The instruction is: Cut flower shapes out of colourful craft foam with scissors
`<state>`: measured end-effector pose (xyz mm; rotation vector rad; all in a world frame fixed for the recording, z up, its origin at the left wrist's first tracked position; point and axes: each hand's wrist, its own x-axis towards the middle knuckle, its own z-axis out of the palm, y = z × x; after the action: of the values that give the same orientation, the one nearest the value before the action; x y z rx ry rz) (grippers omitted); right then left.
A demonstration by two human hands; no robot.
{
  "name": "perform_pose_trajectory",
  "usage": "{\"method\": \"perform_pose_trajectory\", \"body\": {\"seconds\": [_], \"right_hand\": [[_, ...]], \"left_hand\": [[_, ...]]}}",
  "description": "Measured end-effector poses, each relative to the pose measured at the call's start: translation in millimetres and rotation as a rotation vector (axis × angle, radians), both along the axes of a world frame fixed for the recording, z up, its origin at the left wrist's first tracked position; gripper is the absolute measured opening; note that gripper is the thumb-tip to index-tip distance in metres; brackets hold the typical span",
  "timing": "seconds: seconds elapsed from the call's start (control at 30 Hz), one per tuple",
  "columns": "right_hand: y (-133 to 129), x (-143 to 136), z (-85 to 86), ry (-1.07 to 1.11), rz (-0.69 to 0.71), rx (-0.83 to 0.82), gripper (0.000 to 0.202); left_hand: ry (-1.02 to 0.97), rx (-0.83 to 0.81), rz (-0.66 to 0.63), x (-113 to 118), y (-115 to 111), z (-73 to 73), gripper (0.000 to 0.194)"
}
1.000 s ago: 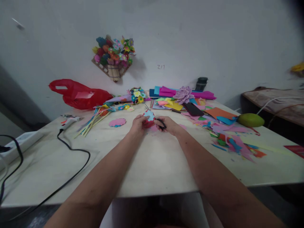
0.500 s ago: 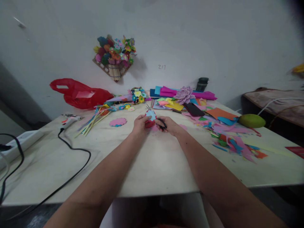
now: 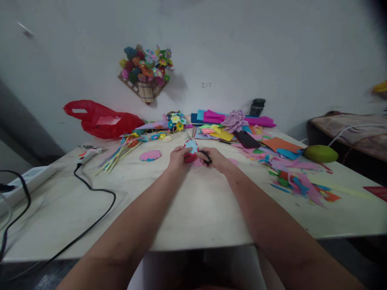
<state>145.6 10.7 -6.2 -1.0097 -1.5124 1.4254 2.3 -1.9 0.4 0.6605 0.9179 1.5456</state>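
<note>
Bag (image 3: 120,125), red: lay back left. Power strip (image 3: 32,178), white: lay far left. Fruit (image 3: 320,153), green: lay right. Jar (image 3: 257,108), apparently, dark: stood back right.

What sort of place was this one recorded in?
Probably a small handicraft workspace, perhaps at home: colored scraps, a flower arrangement hung on the wall, and black-handled scissors in the right hand.

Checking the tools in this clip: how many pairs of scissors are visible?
1: the black-handled scissors, in the right hand. Others could be hidden under the colored scraps.
</note>
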Motion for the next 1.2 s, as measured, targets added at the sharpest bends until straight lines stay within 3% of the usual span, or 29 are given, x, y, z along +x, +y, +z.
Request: {"method": "perform_pose_trajectory", "body": {"seconds": [0.77,1.2], "right_hand": [[-4,-1,5.9,-0.064,-0.033,0.086,0.039],[-5,-1,8.0,-0.093,-0.015,0.092,0.043]], "left_hand": [[-0.051,-0.008,0.026,-3,2,2.3,0.033],[0.027,0.058,0.039,-13,14,-11.0,0.035]]}}
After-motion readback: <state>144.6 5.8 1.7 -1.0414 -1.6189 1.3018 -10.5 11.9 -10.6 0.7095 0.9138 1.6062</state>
